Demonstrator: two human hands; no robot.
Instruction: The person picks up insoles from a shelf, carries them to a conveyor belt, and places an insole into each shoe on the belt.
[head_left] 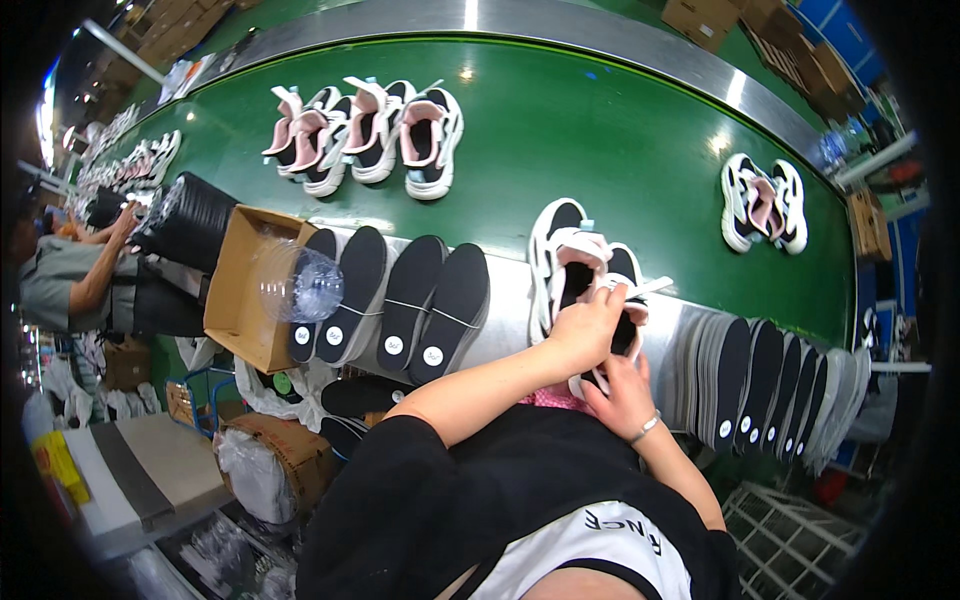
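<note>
In front of me is a pair of white, black and pink sneakers at the metal edge of the green table. The left sneaker rests with its toe pointing away. My left hand reaches across to the right sneaker, its fingers closed at the opening near the tongue. Low at that shoe's heel end, my right hand grips it, thumb and fingers around the near rim. The hands hide much of the shoe's inside and heel. A bracelet circles my right wrist.
Stacked black insoles lie left, beside a cardboard box holding a clear plastic bottle. More insoles stand in a row at right. Other sneakers sit farther back, another pair far right. A co-worker works at left.
</note>
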